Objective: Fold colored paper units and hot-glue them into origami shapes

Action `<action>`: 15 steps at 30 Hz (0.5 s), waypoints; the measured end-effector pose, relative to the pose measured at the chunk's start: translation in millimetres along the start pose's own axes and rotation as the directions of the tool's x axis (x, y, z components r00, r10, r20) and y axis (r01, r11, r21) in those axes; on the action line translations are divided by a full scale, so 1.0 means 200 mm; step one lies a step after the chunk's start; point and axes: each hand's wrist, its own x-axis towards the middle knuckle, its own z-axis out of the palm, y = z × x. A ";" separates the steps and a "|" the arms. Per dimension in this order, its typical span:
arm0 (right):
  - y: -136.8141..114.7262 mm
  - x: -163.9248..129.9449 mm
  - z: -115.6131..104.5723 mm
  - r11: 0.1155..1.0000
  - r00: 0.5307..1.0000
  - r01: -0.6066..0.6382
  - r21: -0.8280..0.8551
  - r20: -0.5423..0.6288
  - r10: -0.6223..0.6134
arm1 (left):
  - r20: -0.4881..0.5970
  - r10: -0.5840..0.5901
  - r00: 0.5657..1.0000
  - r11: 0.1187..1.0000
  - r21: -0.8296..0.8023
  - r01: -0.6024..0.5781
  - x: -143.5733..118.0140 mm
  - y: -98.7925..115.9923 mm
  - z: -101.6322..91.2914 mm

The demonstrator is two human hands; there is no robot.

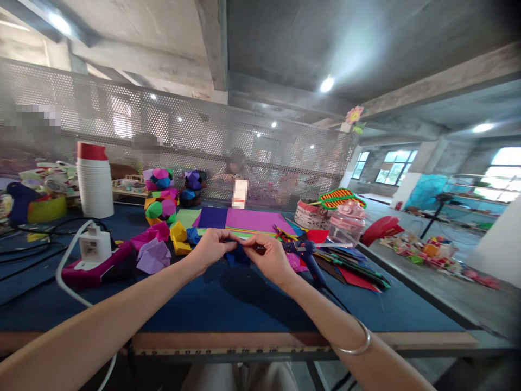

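Note:
A small dark blue folded paper piece [237, 257] is held up between my two hands, over the blue table mat. My left hand [212, 248] pinches its left side with thumb and index finger. On the other side, my right hand [269, 257] grips it with closed fingertips; the exact fold is partly hidden. Just right of my right hand is a blue glue gun [311, 260] with a glue stick out of its back. Folded paper pieces lie left of my hands: a yellow one [179, 239] and a lilac one [153, 256].
Behind my hands lie stacked coloured sheets [256, 220]. Finished paper balls [160, 209] and a tall stack of cups [95, 187] stand at left, near a magenta power strip [97, 269]. To the right are a pink-lidded jar [347, 225], a woven basket [310, 214] and scissors [364, 274].

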 end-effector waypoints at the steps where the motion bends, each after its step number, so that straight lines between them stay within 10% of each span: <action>1: 0.00 0.00 0.00 1.000 1.000 0.022 -0.018 0.009 -0.022 | -0.001 0.002 1.000 1.000 0.004 -0.002 0.00 0.00 0.00; 7: -0.06 0.00 -0.03 0.993 0.989 0.092 -0.078 0.121 -0.082 | -0.025 0.052 0.998 0.996 0.077 -0.050 0.02 -0.04 -0.01; 15: 0.03 0.01 -0.03 0.983 0.970 -0.186 0.000 0.162 0.183 | -0.028 0.184 0.983 0.927 0.339 -0.163 0.00 -0.08 0.00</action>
